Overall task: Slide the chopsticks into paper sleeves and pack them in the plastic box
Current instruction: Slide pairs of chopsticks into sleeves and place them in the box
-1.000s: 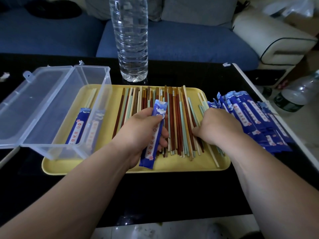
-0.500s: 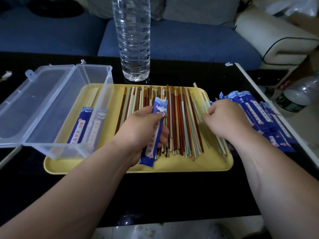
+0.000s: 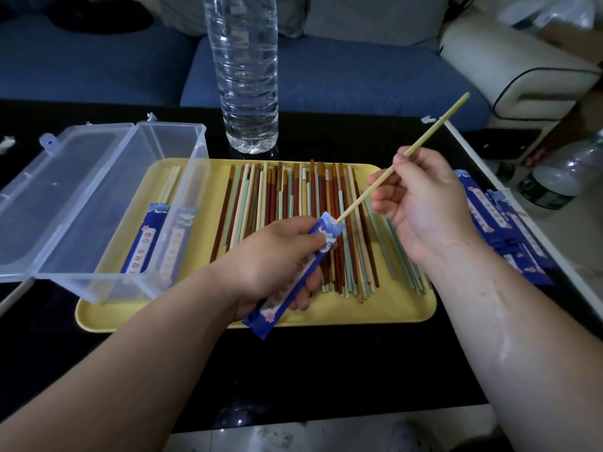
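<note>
My left hand (image 3: 277, 262) grips a blue paper sleeve (image 3: 295, 278) above the front of the yellow tray (image 3: 408, 308), its open mouth pointing up and right. My right hand (image 3: 421, 203) pinches a pale chopstick (image 3: 437, 127) held slantwise, its lower tip right at the sleeve's mouth. Several loose red, green and cream chopsticks (image 3: 306, 223) lie side by side on the tray. The clear plastic box (image 3: 107, 203) stands open on the tray's left end, with two sleeved chopstick pairs (image 3: 156, 243) inside.
A pile of blue paper sleeves (image 3: 502, 230) lies right of the tray near the black table's white edge. A tall clear water bottle (image 3: 243, 73) stands just behind the tray. Another bottle (image 3: 554, 177) sits off the table at right. A blue sofa is behind.
My right hand has lifted a pale chopstick off the tray's right side and brought its tip to the sleeve. My left hand has tilted the sleeve's mouth toward it.
</note>
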